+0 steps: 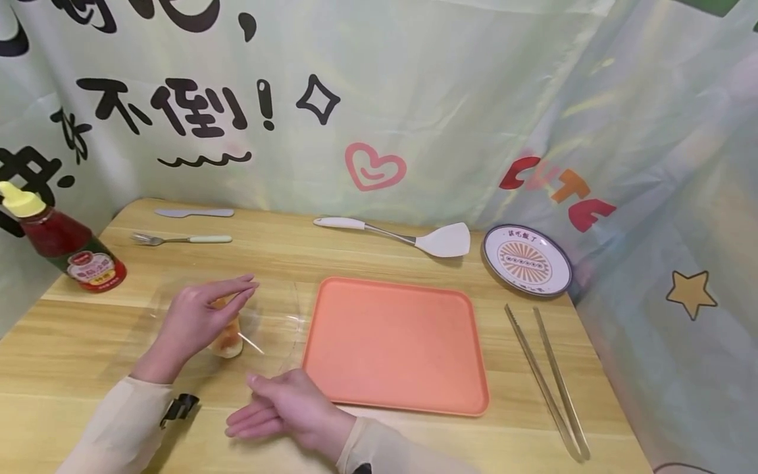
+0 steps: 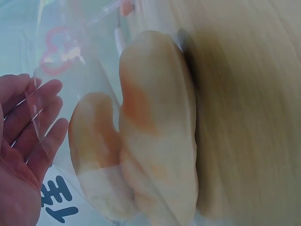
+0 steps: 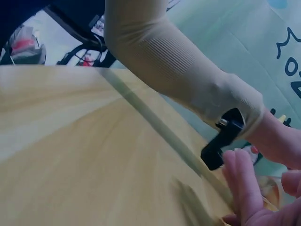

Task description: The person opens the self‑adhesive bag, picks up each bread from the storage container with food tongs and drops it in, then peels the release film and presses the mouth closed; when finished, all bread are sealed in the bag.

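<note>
My left hand [image 1: 195, 316] is over a split long bun [image 1: 227, 339], partly covering it, its fingers extended toward the right. In the left wrist view the bun [image 2: 157, 127] shows as two browned, pale halves beside that hand [image 2: 26, 132], with see-through plastic around them. This clear plastic [image 1: 278, 329] looks like a plate or sheet; I cannot tell which. Nearer the front edge, my right hand [image 1: 293, 408] is held with fingers straight, nothing in it. Its fingers [image 3: 244, 183] appear at the lower right of the right wrist view.
An orange tray [image 1: 397, 345] lies right of the hands, with metal tongs [image 1: 551, 382] beyond it. Behind are a white spatula [image 1: 441, 240] and a patterned plate [image 1: 527, 260]. A ketchup bottle [image 1: 74, 250], a knife [image 1: 195, 212] and a fork [image 1: 180, 239] occupy the left side.
</note>
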Tool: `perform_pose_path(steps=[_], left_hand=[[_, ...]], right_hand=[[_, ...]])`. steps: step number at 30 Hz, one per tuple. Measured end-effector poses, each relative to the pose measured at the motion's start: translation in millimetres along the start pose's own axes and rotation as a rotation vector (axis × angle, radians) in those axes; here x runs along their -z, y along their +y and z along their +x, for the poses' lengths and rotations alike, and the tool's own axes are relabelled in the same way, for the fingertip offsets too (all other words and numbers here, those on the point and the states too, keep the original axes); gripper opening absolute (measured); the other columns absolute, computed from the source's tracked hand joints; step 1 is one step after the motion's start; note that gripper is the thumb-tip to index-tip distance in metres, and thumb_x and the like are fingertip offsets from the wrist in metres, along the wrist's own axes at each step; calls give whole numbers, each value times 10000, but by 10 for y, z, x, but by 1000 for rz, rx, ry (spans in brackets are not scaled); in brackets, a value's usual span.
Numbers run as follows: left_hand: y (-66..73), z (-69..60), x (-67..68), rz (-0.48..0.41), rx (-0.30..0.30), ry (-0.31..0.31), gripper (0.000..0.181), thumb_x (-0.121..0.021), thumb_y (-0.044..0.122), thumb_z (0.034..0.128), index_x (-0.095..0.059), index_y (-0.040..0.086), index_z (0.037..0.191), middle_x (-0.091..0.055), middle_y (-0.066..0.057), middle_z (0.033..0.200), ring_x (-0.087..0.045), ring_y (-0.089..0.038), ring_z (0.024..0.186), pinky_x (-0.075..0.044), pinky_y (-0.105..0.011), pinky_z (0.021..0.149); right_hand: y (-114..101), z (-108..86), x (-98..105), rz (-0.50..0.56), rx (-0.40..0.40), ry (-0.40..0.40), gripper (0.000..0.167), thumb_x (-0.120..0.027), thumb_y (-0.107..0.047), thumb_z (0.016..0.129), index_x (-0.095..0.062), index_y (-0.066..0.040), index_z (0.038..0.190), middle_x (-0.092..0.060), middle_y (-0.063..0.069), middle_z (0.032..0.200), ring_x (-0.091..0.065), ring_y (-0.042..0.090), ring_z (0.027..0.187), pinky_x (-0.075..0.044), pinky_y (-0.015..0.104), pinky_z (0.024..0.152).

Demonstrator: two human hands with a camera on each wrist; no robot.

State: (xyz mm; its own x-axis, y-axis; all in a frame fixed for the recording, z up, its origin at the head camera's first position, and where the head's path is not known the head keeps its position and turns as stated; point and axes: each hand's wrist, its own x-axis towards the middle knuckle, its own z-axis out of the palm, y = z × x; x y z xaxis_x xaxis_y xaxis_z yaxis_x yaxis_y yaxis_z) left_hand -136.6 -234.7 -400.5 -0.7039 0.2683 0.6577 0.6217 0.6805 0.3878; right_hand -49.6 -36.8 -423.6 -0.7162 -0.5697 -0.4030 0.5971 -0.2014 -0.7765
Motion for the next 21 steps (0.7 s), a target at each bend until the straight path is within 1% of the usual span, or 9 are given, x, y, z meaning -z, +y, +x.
perform_pose_path(steps=[5, 10, 16, 21], left_hand=[[6, 0, 22, 1, -9, 7, 245, -775, -39, 772, -767, 49, 1000, -716, -127, 1072, -709, -237, 649, -552, -228, 553], [16, -3, 46, 11, -6, -2, 275, -773, -58, 759, -765, 49, 1011, -712, -121, 1089, -716, -239, 677, -565, -285, 563], [15, -10, 39, 6, 5, -14, 282, -774, -65, 754, -765, 51, 1011, -708, -123, 1098, -718, -247, 695, -562, -261, 560], [13, -4, 27, 11, -17, 9, 276, -773, -63, 754, -766, 44, 1008, -714, -130, 1072, -719, -266, 712, -563, -274, 561]], right_hand=[[44, 80, -96, 68, 18, 82, 322, -590, -215, 999, -538, 100, 958, -671, 328, 819, -679, 473, 822, -591, 410, 665], [54, 155, -164, 107, 46, 150, 289, -548, -170, 1016, -542, 116, 976, -672, 318, 791, -688, 460, 796, -592, 412, 652], [37, 209, -193, 96, 65, 200, 177, -486, -70, 1013, -563, 89, 993, -677, 295, 776, -696, 444, 773, -595, 397, 622], [5, 228, -171, 84, 75, 213, 192, -482, -60, 1011, -600, 85, 971, -689, 268, 793, -709, 400, 779, -597, 388, 633]])
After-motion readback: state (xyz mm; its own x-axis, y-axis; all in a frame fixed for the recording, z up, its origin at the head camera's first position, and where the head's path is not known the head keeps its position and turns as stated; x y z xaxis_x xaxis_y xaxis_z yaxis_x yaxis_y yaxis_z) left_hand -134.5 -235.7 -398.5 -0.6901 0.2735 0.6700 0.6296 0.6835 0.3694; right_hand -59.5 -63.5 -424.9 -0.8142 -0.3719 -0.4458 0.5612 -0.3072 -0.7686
